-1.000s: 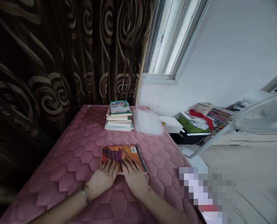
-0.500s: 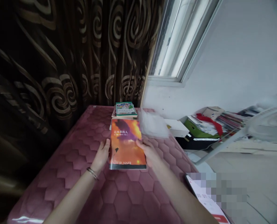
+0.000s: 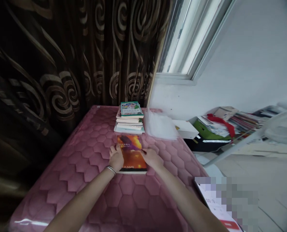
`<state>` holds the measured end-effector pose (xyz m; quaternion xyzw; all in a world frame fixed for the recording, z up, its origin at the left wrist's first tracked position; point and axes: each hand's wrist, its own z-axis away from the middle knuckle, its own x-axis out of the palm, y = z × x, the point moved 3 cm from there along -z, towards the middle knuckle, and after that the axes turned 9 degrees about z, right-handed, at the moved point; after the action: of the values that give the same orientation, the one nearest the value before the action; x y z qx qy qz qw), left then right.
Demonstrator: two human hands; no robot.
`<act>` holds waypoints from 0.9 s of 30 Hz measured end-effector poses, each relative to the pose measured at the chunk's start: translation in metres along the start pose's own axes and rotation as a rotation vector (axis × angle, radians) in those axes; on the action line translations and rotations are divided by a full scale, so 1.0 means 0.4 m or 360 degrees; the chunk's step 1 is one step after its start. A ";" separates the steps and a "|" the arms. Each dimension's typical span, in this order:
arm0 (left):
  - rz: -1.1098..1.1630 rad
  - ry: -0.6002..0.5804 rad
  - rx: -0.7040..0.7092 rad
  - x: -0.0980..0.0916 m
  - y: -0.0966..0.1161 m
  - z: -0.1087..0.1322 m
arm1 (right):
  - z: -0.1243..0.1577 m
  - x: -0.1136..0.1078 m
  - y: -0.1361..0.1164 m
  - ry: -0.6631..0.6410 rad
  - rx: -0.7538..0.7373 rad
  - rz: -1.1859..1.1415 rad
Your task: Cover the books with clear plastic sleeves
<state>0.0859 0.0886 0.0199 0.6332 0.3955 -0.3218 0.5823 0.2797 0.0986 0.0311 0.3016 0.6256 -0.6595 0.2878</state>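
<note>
One RUNNER paperback [image 3: 135, 156]: long axis twelve-to-six
Your left hand [image 3: 116, 158]: over nine o'clock edge
Right hand [image 3: 153, 158]: touching three; both closures unclear

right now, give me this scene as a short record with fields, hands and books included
left hand: over the left edge of the orange book
right hand: at the book's right edge
orange book: lying front cover up on the pink quilted surface
book stack: beyond the orange book, green-bordered book on top
right of stack: translucent sheets, then a white box
backdrop: dark swirl-patterned curtain
grip firmness: cannot tell
</note>
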 end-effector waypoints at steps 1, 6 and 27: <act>-0.0092 0.0027 0.0037 -0.007 0.002 0.005 | 0.004 -0.003 -0.001 0.0026 -0.0026 0.0071; -0.0196 -0.0201 0.0597 -0.016 0.019 0.024 | 0.030 0.011 -0.021 0.0134 -0.0235 0.0343; 0.0050 -0.0561 0.0792 -0.061 -0.075 0.009 | 0.070 0.029 0.033 0.0079 -0.0305 0.0924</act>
<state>0.0481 0.0824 0.0263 0.6969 0.1875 -0.5047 0.4738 0.2811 0.0699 0.0145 0.4552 0.5794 -0.4802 0.4760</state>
